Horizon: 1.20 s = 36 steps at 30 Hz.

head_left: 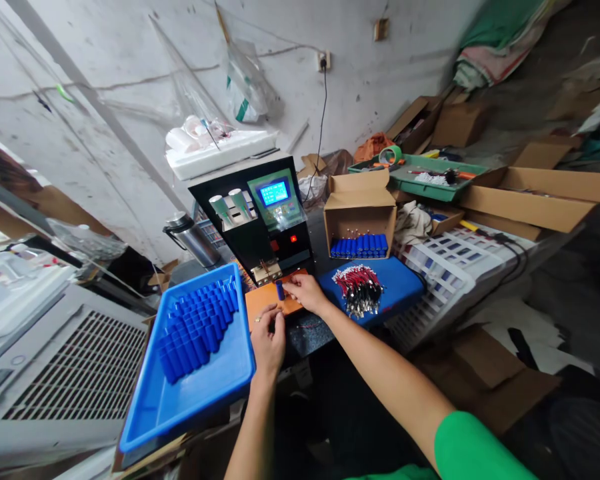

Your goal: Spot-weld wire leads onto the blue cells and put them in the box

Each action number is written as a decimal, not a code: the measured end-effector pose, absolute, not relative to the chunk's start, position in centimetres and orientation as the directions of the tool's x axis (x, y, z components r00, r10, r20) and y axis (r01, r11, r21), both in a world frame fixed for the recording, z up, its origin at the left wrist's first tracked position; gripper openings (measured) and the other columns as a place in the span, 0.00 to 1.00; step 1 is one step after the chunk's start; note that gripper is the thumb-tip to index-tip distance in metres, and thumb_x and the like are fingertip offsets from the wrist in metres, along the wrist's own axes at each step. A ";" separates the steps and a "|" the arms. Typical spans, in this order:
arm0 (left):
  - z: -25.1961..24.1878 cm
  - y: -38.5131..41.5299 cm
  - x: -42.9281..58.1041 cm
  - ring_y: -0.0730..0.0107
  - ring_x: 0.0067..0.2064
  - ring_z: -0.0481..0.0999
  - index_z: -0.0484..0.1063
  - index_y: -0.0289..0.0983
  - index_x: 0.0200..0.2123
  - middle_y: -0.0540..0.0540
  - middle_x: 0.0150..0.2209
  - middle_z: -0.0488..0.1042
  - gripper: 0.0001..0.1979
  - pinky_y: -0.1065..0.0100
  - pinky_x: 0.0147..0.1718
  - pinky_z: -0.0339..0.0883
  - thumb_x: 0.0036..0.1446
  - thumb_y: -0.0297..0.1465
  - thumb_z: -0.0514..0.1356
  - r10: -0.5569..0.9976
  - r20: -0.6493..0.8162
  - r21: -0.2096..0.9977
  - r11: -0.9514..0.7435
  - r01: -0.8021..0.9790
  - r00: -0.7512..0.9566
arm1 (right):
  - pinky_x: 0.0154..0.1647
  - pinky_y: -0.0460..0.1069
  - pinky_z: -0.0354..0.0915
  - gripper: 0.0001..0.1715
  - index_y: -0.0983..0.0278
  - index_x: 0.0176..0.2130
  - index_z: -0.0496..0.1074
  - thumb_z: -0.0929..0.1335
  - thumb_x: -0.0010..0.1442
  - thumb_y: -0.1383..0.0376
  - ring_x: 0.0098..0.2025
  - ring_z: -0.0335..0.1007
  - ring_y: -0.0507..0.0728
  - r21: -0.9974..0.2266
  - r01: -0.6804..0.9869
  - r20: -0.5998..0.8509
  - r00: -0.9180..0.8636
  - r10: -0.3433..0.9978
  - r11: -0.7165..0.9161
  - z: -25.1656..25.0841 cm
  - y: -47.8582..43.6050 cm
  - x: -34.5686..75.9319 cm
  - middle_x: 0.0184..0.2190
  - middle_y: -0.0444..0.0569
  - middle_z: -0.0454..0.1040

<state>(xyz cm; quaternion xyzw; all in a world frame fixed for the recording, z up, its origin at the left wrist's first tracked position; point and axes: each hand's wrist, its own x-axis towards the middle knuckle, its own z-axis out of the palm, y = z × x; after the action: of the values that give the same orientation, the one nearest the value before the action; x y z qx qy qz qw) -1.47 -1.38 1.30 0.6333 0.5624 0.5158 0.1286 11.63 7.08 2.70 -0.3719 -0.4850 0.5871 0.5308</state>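
Observation:
A single blue battery cell (280,290) stands upright on the orange board (260,303), just below the electrodes (267,272) of a black spot welder (240,247). My right hand (304,292) is closed at the cell's right side, thumb and fingertips against it. Nearer to me, my left hand (269,339) hovers at the board's front edge. Its fingers are curled together, and whatever they pinch is too small to make out. Left of the board, a blue tray (205,393) holds rows of blue cells (195,333). Red and black wire leads (359,288) lie bunched on a blue surface (405,283) to the right.
Behind the leads, an open cardboard box (360,217) contains blue cells with wires. A steel flask (193,240) stands left of the welder, whose screen (274,192) is lit. Farther right are a green tray (425,177) and a white plastic crate (435,273).

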 end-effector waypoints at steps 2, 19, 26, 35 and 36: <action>1.2 -1.6 -1.4 0.60 0.48 0.76 0.76 0.37 0.35 0.41 0.43 0.78 0.12 0.57 0.51 0.69 0.60 0.39 0.59 0.849 0.504 0.739 -0.330 0.587 -0.158 | 0.17 0.43 0.50 0.18 0.63 0.21 0.65 0.71 0.51 0.56 0.16 0.54 0.47 -0.964 -0.263 0.074 -0.152 0.986 0.032 2.7 7.1 11.7 0.13 0.37 0.60; 2.9 1.4 -1.3 0.65 0.35 0.75 0.73 0.37 0.32 0.47 0.30 0.76 0.14 0.65 0.38 0.69 0.59 0.41 0.56 0.955 0.284 0.857 -0.212 0.469 -0.088 | 0.18 0.43 0.51 0.17 0.65 0.24 0.69 0.74 0.46 0.55 0.16 0.56 0.47 -0.973 -0.232 0.114 -0.408 0.906 0.018 3.3 6.5 13.6 0.14 0.38 0.66; 3.0 4.0 -0.8 0.55 0.43 0.75 0.74 0.36 0.45 0.37 0.43 0.76 0.16 0.58 0.43 0.67 0.56 0.38 0.60 0.891 0.441 0.587 -0.196 0.786 -0.108 | 0.17 0.43 0.48 0.17 0.63 0.21 0.66 0.71 0.48 0.55 0.16 0.51 0.46 -0.959 -0.279 0.104 -0.160 0.982 0.057 3.0 6.3 12.9 0.13 0.37 0.61; 2.7 4.5 -0.3 0.57 0.37 0.75 0.72 0.36 0.40 0.40 0.34 0.75 0.12 0.59 0.39 0.67 0.59 0.37 0.56 0.885 0.458 0.529 -0.196 0.826 -0.083 | 0.15 0.43 0.46 0.15 0.63 0.22 0.66 0.72 0.46 0.57 0.15 0.50 0.46 -0.920 -0.392 0.024 -0.083 0.996 -0.010 3.2 6.4 12.6 0.13 0.37 0.59; 2.7 4.0 -0.4 0.60 0.35 0.75 0.72 0.36 0.41 0.42 0.33 0.75 0.13 0.61 0.37 0.67 0.59 0.38 0.56 0.877 0.465 0.583 -0.203 0.787 -0.118 | 0.15 0.43 0.46 0.15 0.63 0.22 0.66 0.72 0.45 0.57 0.15 0.49 0.46 -0.914 -0.406 0.020 -0.080 0.997 -0.015 3.2 6.4 12.6 0.13 0.36 0.59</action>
<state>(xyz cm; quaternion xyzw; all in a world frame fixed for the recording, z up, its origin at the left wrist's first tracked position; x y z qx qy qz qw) -0.38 4.04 2.72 0.6616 0.6288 0.4046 0.0559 12.65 6.39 3.17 -0.3634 -0.4059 0.6126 0.5726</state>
